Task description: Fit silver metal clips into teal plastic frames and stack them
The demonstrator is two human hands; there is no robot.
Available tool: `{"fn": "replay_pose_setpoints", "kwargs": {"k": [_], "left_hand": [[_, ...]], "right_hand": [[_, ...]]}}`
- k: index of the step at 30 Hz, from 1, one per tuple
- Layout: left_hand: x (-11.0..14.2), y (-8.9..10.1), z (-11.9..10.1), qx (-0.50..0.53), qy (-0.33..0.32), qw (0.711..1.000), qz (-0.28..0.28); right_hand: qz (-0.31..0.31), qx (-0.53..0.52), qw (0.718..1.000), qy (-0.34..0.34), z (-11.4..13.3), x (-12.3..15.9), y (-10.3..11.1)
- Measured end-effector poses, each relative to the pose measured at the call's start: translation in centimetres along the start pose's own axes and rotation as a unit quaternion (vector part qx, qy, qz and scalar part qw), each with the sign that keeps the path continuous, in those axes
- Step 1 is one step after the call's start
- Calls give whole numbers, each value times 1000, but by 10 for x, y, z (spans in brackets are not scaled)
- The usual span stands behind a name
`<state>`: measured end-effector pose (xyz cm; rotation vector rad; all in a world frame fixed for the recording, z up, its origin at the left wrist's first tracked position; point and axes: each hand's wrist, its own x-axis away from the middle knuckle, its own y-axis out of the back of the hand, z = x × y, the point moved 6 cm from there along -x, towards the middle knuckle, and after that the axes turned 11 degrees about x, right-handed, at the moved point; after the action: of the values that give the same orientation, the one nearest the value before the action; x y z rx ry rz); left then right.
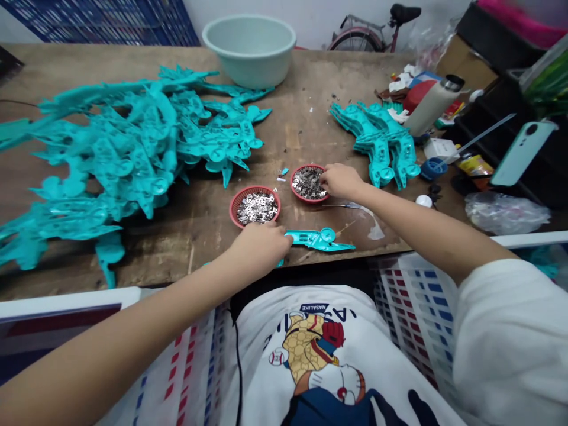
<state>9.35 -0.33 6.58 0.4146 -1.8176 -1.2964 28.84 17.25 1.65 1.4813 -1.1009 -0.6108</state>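
Note:
My left hand [261, 244] is closed on the end of a teal plastic part [320, 239] that lies flat near the table's front edge. Just beyond it stands a small red basket [254, 206] full of small silvery metal pieces. My right hand [341, 180] reaches into a second red basket [307, 183] of the same metal pieces, fingers pinched together among them; what they hold is too small to make out.
A big heap of teal plastic parts [124, 154] covers the table's left half. A smaller stack [381, 139] lies at the right. A pale green basin [249, 47] stands at the back. Clutter, a white bottle [432, 103] and a phone [523, 152] crowd the right side.

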Motion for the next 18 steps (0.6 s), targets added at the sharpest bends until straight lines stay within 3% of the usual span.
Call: {"fn": "replay_pose_setpoints", "kwargs": {"k": [5, 8, 11, 15, 18], "left_hand": [[-19, -34, -10, -16, -78, 995, -51], [-24, -50, -9, -11, -114, 989, -92], [-26, -45, -2, 3, -127, 986, -110], [-32, -16, 38, 59, -57, 985, -149], [-41, -11, 85, 75, 60, 983, -157]], "right_hand": [[-128, -84, 988, -16, -15, 10, 9], [-236, -155, 959, -26, -30, 23, 19], [-300, -270, 914, -45, -35, 44, 28], [-269, -453, 848, -50, -9, 75, 34], [-188, -477, 859, -17, 20, 86, 28]]}}
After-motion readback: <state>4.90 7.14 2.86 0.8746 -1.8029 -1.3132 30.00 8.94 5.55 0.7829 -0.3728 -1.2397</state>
